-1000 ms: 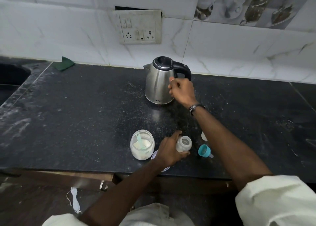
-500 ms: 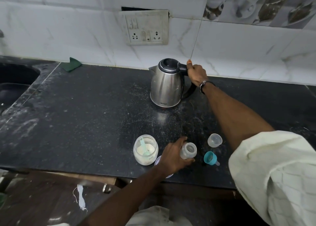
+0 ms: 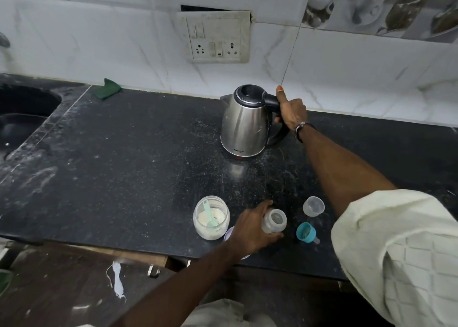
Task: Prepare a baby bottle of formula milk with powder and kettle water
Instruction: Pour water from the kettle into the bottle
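Dark speckled stone desk (image 3: 124, 153), dusted with white powder. Stainless-steel electric kettle with black lid and black handle (image 3: 244, 126) stands upright toward 12 o'clock of the work area, spout facing 9 o'clock. Right hand (image 3: 291, 112) is wrapped around the kettle handle, thumb raised along the top of the handle; kettle base appears to rest on the desk. Left hand (image 3: 250, 228) is closed around the side of the clear plastic baby bottle, uncapped (image 3: 274, 221), at 6 o'clock near the front edge; bottle mouth is open, and the fill level cannot be read. Just at 9 o'clock of the left hand: clear glass jar of white formula powder (image 3: 211, 217), open, with a pale green plastic scoop (image 3: 209, 215) inside. A white round lid (image 3: 229, 235) shows partly under the left wrist. At 3 o'clock of the bottle: teal screw ring with clear teat (image 3: 306, 232), lying on its side; beyond it, toward 1 o'clock, a clear plastic bottle cap (image 3: 313, 205), open side up. Green cloth (image 3: 107, 91) at 10 o'clock against the white tiled wall (image 3: 99, 41); white socket plate (image 3: 215, 38) above the kettle; dark sink (image 3: 22, 118) at 9 o'clock.
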A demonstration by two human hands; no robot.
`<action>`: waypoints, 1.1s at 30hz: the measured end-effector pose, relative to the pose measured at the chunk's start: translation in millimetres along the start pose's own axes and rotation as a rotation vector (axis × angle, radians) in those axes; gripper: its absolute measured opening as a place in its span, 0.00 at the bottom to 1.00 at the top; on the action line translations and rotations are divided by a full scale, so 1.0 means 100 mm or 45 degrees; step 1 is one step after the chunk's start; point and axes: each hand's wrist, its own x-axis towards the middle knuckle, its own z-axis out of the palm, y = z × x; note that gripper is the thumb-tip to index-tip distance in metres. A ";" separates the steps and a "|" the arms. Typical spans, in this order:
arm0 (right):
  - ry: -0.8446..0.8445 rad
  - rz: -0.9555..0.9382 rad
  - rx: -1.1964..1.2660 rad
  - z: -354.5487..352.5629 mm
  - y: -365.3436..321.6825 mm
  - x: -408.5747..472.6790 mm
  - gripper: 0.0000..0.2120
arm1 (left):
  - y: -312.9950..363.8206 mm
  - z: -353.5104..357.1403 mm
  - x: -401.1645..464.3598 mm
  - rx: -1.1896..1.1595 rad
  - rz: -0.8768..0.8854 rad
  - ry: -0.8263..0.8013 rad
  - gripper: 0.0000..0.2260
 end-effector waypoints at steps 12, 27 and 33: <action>0.303 0.061 0.189 0.06 0.16 -0.27 0.28 | 0.00 0.01 -0.01 -0.007 0.009 0.040 0.38; 0.522 0.033 0.305 -0.48 0.55 -0.80 0.18 | 0.02 0.03 -0.04 -0.107 0.040 0.068 0.28; 0.532 -0.109 0.425 -0.95 0.45 -0.88 0.15 | 0.04 0.00 -0.05 -0.144 0.062 0.063 0.26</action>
